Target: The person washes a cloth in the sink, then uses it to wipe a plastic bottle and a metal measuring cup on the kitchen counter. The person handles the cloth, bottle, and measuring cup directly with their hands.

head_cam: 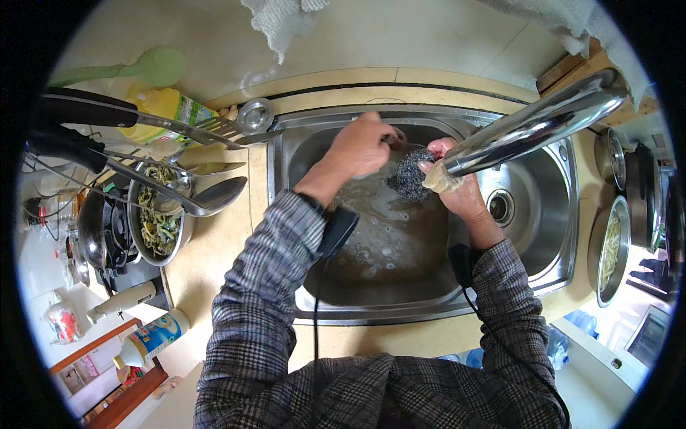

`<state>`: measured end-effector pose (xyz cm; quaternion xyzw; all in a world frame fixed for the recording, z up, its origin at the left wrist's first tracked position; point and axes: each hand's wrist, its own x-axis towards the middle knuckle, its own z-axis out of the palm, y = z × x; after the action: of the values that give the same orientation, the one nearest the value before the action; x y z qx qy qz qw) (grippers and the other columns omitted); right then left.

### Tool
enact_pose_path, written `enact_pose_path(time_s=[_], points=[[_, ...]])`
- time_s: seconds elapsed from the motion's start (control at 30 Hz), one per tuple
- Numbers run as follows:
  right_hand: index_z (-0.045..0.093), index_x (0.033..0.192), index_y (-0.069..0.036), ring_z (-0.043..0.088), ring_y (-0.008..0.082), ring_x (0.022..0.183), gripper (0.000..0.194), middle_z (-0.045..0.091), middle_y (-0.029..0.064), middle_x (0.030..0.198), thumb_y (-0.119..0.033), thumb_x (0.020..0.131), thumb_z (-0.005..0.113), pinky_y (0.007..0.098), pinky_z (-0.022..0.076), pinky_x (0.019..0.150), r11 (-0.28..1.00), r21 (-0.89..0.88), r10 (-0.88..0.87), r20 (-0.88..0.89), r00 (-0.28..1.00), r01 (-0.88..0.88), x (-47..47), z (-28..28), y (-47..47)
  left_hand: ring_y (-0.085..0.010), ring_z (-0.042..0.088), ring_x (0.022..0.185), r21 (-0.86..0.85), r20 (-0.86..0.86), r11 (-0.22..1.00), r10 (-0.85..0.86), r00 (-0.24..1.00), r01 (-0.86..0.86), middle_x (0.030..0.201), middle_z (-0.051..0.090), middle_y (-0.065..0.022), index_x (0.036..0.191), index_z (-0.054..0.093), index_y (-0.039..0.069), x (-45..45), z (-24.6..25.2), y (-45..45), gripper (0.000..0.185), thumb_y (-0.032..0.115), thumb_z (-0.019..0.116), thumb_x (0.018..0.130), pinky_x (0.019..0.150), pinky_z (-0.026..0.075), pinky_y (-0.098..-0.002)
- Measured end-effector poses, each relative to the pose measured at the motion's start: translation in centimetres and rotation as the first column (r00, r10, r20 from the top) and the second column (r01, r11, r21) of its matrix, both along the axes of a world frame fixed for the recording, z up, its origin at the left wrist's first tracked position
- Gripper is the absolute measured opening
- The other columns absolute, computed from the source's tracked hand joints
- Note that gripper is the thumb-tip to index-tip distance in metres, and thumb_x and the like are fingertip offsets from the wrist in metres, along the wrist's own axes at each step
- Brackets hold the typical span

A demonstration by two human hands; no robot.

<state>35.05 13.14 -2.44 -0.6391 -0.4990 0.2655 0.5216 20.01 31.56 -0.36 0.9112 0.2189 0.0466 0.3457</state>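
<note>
Over the large basin of a stainless steel sink (pixel 378 316), my right hand (pixel 465 194) grips a dark steel wool scrubber (pixel 411 176). My left hand (pixel 360 143) is closed around a thin metal utensil (pixel 395 140), blurred and mostly hidden by the fingers. The utensil reaches across to the scrubber's upper edge, by my right fingertips. Below both hands, cloudy greyish water (pixel 375 246) with patches of foam fills the basin. A chrome faucet (pixel 536 126) with a pale cloth (pixel 442 179) around its spout end covers part of my right hand.
The smaller basin (pixel 530 214) with its drain is at right. A spatula (pixel 177 126) and ladle (pixel 214 199) project in from the left, above a pot of greens (pixel 179 244). A yellow bottle (pixel 163 110) stands behind; another bottle (pixel 153 338) is at lower left. A bowl (pixel 612 257) sits right.
</note>
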Motion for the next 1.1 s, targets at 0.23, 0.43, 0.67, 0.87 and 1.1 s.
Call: enact_pose_path(time_s=[0.23, 0.43, 0.67, 0.87, 1.1], points=[[0.054, 0.115, -0.007, 0.054, 0.0162, 0.106, 0.043, 0.054, 0.0043, 0.111, 0.009, 0.081, 0.074, 0.0290, 0.0465, 0.094, 0.997, 0.076, 0.024, -0.084, 0.996, -0.017, -0.7, 0.3, 0.2, -0.0349, 0.059, 0.105, 0.300, 0.383, 0.786, 0.419, 0.823, -0.540, 0.110, 0.060, -0.0173, 0.118, 0.066, 0.007, -4.8, -0.7, 3.8, 0.033, 0.010, 0.065, 0.085, 0.091, 0.049, -0.0441], [0.055, 0.110, -0.006, 0.054, 0.0170, 0.103, 0.032, 0.053, 0.0053, 0.109, 0.007, 0.085, 0.070, 0.0305, 0.0479, 0.095, 0.991, 0.132, 0.059, -0.170, 0.984, -0.037, -1.0, 0.5, 0.1, -0.0376, 0.056, 0.110, 0.448, 0.279, 0.752, 0.396, 0.875, -0.483, 0.118, 0.062, -0.0157, 0.120, 0.063, 0.004, -2.2, -2.2, 4.7, 0.036, 0.010, 0.066, 0.085, 0.096, 0.046, -0.0469], [0.058, 0.103, -0.002, 0.059, 0.0149, 0.085, 0.024, 0.054, 0.0063, 0.095, 0.001, 0.084, 0.071, 0.0274, 0.0500, 0.074, 0.998, 0.068, -0.008, 0.040, 0.999, 0.006, -0.8, 0.9, -0.7, -0.0381, 0.061, 0.104, 0.100, 0.286, 0.969, 0.190, 0.939, -0.226, 0.109, 0.066, -0.0162, 0.107, 0.071, 0.008, 1.1, 0.0, 1.5, 0.024, 0.011, 0.064, 0.085, 0.092, 0.049, -0.0430], [0.057, 0.099, -0.004, 0.056, 0.0172, 0.081, 0.022, 0.054, 0.0068, 0.093, -0.002, 0.084, 0.073, 0.0286, 0.0484, 0.071, 0.999, 0.032, -0.030, -0.038, 0.999, 0.032, -0.4, 2.1, -1.9, -0.0380, 0.062, 0.101, 0.124, 0.486, 0.869, 0.368, 0.793, -0.480, 0.107, 0.066, -0.0170, 0.110, 0.067, 0.007, 0.8, 0.9, 3.4, 0.030, 0.008, 0.069, 0.081, 0.090, 0.051, -0.0428], [0.058, 0.101, -0.005, 0.055, 0.0189, 0.083, 0.023, 0.054, 0.0065, 0.094, -0.004, 0.084, 0.073, 0.0301, 0.0476, 0.072, 1.000, -0.018, -0.018, 0.027, 0.999, 0.018, 0.2, 2.8, -3.6, -0.0385, 0.063, 0.096, 0.456, 0.402, 0.793, 0.223, 0.888, -0.405, 0.099, 0.070, -0.0156, 0.105, 0.069, 0.008, 5.5, -1.8, 2.5, 0.029, 0.007, 0.074, 0.077, 0.083, 0.053, -0.0434]])
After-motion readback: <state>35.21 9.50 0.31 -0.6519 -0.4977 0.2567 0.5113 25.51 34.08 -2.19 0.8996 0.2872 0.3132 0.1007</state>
